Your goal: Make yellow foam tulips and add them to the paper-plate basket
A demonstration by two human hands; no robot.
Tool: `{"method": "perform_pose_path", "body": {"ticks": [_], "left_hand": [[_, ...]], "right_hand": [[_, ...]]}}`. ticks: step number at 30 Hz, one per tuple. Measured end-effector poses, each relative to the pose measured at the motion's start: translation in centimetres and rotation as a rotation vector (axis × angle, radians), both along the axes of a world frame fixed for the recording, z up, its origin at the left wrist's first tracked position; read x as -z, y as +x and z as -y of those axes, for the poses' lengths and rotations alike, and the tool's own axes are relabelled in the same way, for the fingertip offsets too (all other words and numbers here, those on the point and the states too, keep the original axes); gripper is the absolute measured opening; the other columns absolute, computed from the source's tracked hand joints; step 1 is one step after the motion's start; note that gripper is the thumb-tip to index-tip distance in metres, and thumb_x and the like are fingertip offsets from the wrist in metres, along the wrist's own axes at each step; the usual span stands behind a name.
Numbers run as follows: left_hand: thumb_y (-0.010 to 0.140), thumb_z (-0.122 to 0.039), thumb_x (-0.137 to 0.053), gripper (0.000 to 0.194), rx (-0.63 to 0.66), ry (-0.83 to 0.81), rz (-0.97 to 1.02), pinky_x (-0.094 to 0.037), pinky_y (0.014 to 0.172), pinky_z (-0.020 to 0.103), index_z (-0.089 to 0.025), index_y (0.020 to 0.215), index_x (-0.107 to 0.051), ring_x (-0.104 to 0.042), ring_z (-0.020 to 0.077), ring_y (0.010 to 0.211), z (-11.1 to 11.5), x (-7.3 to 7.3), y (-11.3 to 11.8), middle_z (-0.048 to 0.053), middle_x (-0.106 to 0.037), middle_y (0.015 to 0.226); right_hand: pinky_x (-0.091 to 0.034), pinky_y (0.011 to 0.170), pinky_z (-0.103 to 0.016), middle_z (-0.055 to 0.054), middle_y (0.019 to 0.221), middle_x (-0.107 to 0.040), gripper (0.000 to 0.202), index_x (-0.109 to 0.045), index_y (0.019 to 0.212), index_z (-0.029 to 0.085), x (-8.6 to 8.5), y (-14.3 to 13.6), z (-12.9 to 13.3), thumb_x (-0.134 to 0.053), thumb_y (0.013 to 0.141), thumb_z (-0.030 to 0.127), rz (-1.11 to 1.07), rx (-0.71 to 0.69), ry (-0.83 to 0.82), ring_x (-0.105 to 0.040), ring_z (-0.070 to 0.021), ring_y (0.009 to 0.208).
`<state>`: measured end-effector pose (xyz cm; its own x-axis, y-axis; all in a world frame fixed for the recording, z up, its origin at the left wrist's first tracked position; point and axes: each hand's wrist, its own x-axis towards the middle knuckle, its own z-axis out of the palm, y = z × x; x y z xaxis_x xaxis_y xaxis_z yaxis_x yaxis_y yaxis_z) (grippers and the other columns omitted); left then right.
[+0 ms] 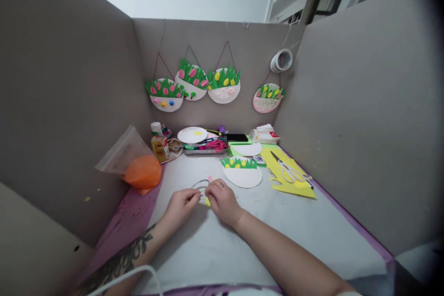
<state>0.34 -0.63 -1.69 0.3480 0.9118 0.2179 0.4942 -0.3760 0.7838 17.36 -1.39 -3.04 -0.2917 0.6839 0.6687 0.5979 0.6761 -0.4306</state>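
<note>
My left hand (pixel 182 204) and my right hand (pixel 222 200) are close together over the white-covered table (pixel 208 249), fingertips pinched. Between and behind them shows a thin pale ring-like loop (pixel 200 182), perhaps tape; which hand grips it is unclear. A small yellow piece (pixel 207 201) shows by my right fingertips, and a pink bit (pixel 210 178) lies just beyond. Behind my right hand is a white paper plate (pixel 243 177) with green paper grass and yellow flowers along its top. What each pinch holds is too small to name.
Scissors (pixel 289 172) lie on yellow paper (pixel 301 188) at right. A bag with orange contents (pixel 142 171) stands left. At the back are a supply tray (pixel 205 151), a glue bottle (pixel 160 149) and a tissue pack (pixel 264 135). Decorated plates (pixel 225 95) hang on the grey wall.
</note>
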Motion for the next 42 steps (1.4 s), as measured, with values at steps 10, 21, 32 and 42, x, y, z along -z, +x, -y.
{"method": "perform_pose_path", "body": {"ticks": [10,21,32,42], "left_hand": [[0.083,-0.031,-0.040,0.029,-0.265,0.121,-0.472,-0.040,0.064,0.027,-0.015,0.082,-0.065,-0.059,0.0203,0.071,-2.6,-0.7,-2.5,0.007,-0.066,0.076],[0.082,-0.014,-0.040,0.029,0.027,0.255,-0.631,-0.038,0.083,0.034,-0.021,0.098,-0.063,-0.050,0.0212,0.094,-1.8,0.6,-0.1,0.009,-0.055,0.101],[0.078,-0.017,-0.046,0.011,0.103,0.210,-0.559,-0.037,0.077,0.031,-0.018,0.079,-0.057,-0.050,0.0201,0.086,-1.9,0.2,-0.9,0.007,-0.057,0.087],[0.083,-0.026,-0.040,0.012,0.073,0.095,-0.202,-0.035,0.060,0.024,-0.019,0.078,-0.049,-0.049,0.0137,0.064,-0.6,0.5,-0.2,0.000,-0.055,0.070]], "right_hand": [[-0.041,0.074,-0.031,-0.004,0.078,-0.055,0.012,-0.052,0.079,0.019,0.5,1.5,-1.0,-0.044,0.081,0.011,-0.226,0.101,-0.050,-0.050,-0.0176,0.078],[-0.042,0.074,-0.028,-0.002,0.083,-0.061,0.034,-0.053,0.100,0.022,1.5,0.7,-1.0,-0.047,0.074,0.003,-0.022,0.012,-0.339,-0.054,-0.0167,0.081],[-0.042,0.071,-0.027,-0.001,0.081,-0.062,0.028,-0.053,0.097,0.021,2.2,0.8,-1.4,-0.047,0.075,0.005,-0.045,0.030,-0.375,-0.054,-0.0162,0.078],[-0.043,0.068,-0.025,-0.001,0.080,-0.059,0.021,-0.054,0.089,0.020,1.3,0.1,-0.5,-0.048,0.074,0.006,-0.157,-0.079,-0.245,-0.053,-0.0134,0.073]]}}
